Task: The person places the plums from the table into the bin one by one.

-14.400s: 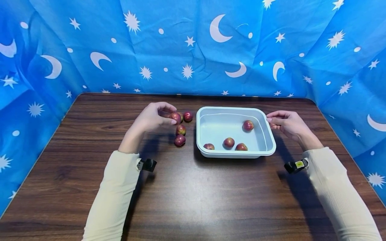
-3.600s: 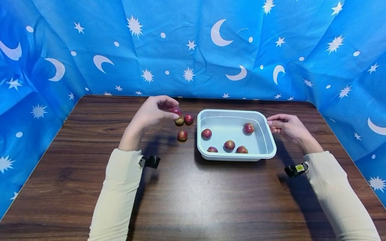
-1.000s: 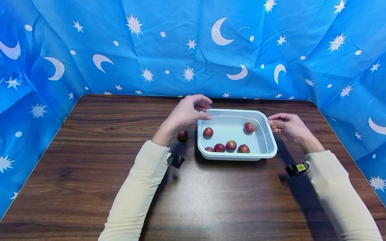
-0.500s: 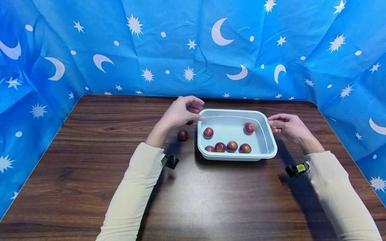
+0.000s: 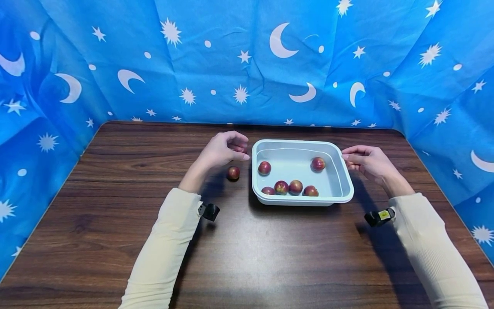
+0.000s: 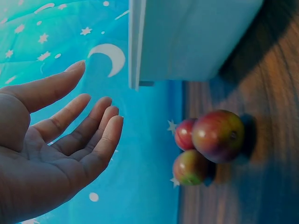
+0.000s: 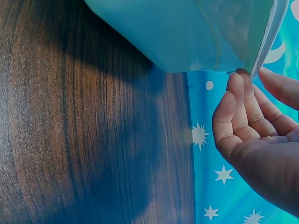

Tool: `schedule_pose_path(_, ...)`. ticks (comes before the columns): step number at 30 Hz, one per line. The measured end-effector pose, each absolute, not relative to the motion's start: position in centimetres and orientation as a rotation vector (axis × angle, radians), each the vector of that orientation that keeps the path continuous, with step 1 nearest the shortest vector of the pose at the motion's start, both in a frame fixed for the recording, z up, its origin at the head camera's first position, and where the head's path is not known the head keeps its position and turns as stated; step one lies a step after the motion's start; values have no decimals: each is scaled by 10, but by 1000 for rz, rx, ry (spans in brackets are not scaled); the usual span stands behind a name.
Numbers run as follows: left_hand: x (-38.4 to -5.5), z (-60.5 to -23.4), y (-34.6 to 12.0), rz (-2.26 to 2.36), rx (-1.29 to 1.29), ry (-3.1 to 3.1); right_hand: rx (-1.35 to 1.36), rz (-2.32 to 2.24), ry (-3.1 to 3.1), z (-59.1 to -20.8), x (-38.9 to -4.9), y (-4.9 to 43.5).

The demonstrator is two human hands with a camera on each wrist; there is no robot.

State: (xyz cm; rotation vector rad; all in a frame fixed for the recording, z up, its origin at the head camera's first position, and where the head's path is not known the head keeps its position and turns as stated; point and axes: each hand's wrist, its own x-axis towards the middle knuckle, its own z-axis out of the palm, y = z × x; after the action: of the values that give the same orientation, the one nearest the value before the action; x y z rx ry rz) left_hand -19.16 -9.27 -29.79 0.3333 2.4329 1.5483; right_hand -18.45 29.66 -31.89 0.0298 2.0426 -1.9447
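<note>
Six reddish fruits (image 5: 295, 186) lie in the white tub (image 5: 287, 152), the front-left one partly cut off by the near rim. Three more fruits (image 6: 218, 136) sit left of it on the table (image 5: 251, 257); in the head view, the left hand (image 5: 221, 150) mostly hides two. That hand is empty, its fingers loosely bent. The right hand (image 5: 366, 162) pinches the tub's right rim, some fingertips hard to make out.

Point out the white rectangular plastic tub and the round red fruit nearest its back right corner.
White rectangular plastic tub (image 5: 290, 165), head view: bare inside floor.
Round red fruit (image 5: 318, 164), head view: middle of visible skin.
</note>
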Motion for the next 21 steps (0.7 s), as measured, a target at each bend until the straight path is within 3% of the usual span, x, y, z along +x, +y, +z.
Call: schedule_pose_path(21,-190,-336,-114,1462,227,2417,27,-1921,2078,-319,-185,297)
